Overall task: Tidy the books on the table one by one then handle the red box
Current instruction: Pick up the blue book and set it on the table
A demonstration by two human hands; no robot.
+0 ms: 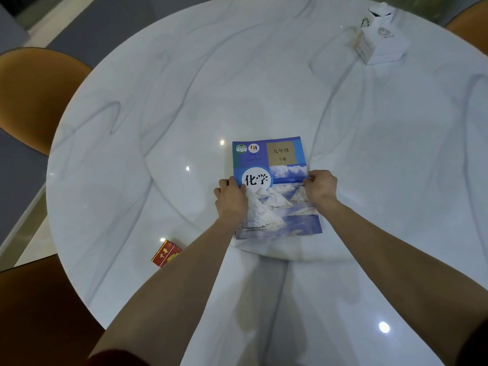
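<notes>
The round white worktop (158, 107) has grey swirls, with orange chairs (34, 93) around it. The red box (165, 253) lies left of the blue book (277, 191). The left hand (232, 200) and right hand (320, 187) have fingers gripping the book's sides. A white box (380, 38) sits far behind.

Round white marble table (184, 88), glossy w/ ceiling-light glints. Orange chairs (34, 93) at left edge & far-right corner. Grey floor (105, 19) beyond.
</notes>
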